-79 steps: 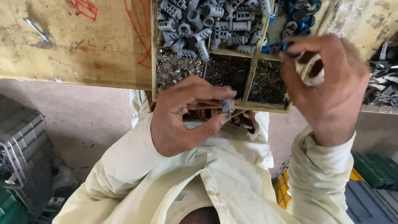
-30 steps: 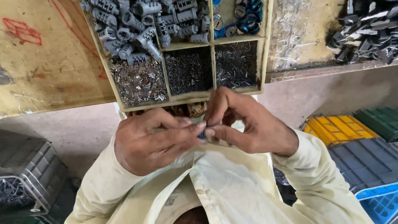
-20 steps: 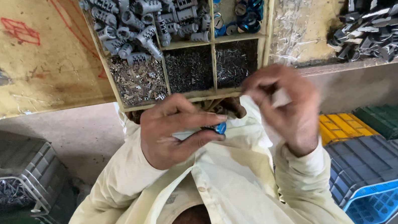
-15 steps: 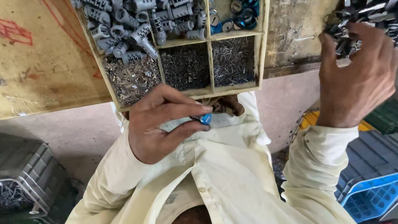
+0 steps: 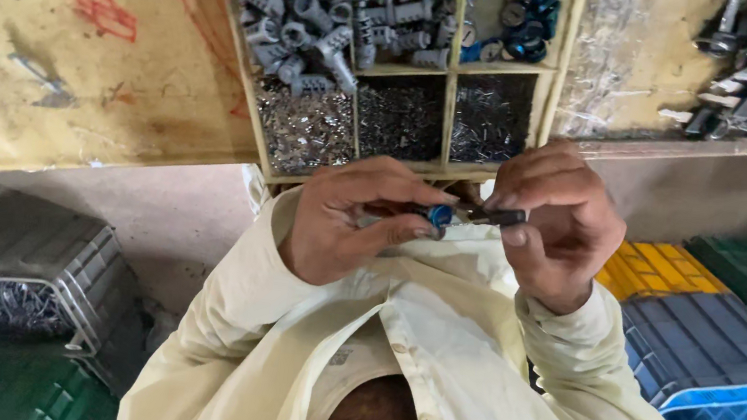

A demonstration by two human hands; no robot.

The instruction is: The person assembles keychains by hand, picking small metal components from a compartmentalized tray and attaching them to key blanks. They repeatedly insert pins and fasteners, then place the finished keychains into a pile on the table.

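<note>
Pinched between the thumb and fingers of the left hand [image 5: 343,225], a small part with a round blue end [image 5: 438,214] is held in front of the chest, just below the edge of the wooden tray [image 5: 440,169]. Its blue end is turned toward the right hand [image 5: 548,217], and its long axis appears to run roughly level, from one hand across to the other. A dark, slim metal piece [image 5: 498,217] is gripped in the right fingertips and is lined up with the blue end, close to it; whether the two are touching cannot be told. The joining is judged to be at its start: both pieces have been picked up and brought together, while seating one into the other seems left to do. Beyond the hands, the tray's compartments are filled with grey cylindrical fittings [image 5: 323,4], small dark screws [image 5: 399,118] and blue rings [image 5: 521,10]. Plastic crates [image 5: 708,346] are stacked on the floor to the right.
</note>
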